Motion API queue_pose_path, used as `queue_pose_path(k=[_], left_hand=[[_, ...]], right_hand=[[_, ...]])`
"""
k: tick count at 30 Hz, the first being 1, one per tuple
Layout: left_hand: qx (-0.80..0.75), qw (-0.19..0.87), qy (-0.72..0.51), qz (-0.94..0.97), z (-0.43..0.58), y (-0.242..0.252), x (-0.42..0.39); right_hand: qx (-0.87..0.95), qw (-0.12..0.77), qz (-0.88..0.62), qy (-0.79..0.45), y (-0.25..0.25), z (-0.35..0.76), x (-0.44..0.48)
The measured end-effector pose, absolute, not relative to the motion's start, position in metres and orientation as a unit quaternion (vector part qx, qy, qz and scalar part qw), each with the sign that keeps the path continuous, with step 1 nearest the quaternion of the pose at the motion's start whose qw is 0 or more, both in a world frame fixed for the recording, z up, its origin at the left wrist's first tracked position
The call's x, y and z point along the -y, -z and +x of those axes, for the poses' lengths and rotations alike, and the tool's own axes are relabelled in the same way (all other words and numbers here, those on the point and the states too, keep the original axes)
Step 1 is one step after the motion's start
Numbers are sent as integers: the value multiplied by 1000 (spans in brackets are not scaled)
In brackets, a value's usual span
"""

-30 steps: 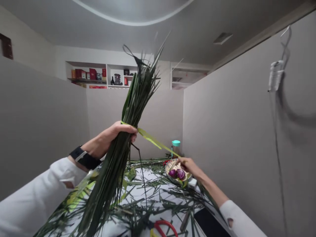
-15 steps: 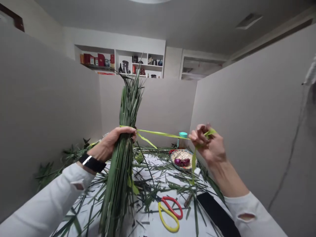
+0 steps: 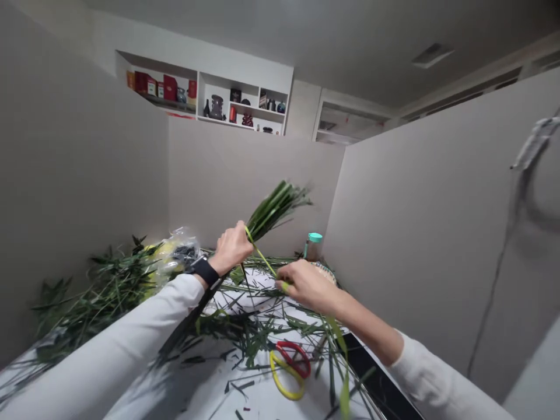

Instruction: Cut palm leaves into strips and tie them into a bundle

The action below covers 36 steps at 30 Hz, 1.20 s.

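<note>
My left hand [image 3: 233, 247] is closed around a thick bundle of long green leaves [image 3: 272, 211], which leans with its upper end to the right and away from me. A yellow-green ribbon [image 3: 262, 256] runs round the bundle at my fist and stretches taut to my right hand [image 3: 304, 281]. That hand is pinched shut on the ribbon, low and close to the bundle. The ribbon's loose tail hangs down below my right wrist. My left forearm and sleeve hide much of the bundle's lower part.
Scissors [image 3: 289, 373] with red and yellow handles lie among leaf scraps on the white table [image 3: 196, 396]. A dark phone-like slab [image 3: 376, 379] is at the right. Behind stand a teal-lidded jar [image 3: 314, 246] and a partly hidden basket [image 3: 326, 272]. Leafy stems [image 3: 118, 286] and clear plastic [image 3: 179, 251] lie left.
The bundle has tipped from nearly upright to leaning right. My right hand has come inward and down toward it, shortening the stretch of ribbon between my hands. The camera view has shifted.
</note>
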<state>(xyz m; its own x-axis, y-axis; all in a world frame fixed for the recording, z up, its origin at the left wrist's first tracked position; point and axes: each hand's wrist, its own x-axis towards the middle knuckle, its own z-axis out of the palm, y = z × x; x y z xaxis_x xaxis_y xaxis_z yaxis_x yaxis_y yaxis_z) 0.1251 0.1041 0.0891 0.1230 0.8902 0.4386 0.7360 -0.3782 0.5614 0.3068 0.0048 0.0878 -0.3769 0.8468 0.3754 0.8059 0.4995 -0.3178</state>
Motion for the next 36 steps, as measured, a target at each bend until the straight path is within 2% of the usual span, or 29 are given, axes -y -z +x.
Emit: queue_pose_path(k=[7, 13, 18, 23, 29, 36], left_hand=[[-493, 26, -237, 837, 165, -20, -83], [-435, 70, -172, 881, 158, 25, -59], [-417, 190, -174, 872, 156, 46, -52], [-441, 330, -254, 795, 159, 62, -55], [-430, 469, -351, 687, 160, 68, -56], [-435, 541, -383, 610, 162, 70, -57]], right_hand=[[858, 110, -491, 104, -104, 299, -17], [889, 38, -444, 102, -75, 340, -54], [914, 47, -400, 54, -36, 330, -63], [922, 77, -378, -33, -25, 311, -67], [899, 140, -394, -127, -59, 314, -65], [848, 196, -471, -142, -123, 338, -84]])
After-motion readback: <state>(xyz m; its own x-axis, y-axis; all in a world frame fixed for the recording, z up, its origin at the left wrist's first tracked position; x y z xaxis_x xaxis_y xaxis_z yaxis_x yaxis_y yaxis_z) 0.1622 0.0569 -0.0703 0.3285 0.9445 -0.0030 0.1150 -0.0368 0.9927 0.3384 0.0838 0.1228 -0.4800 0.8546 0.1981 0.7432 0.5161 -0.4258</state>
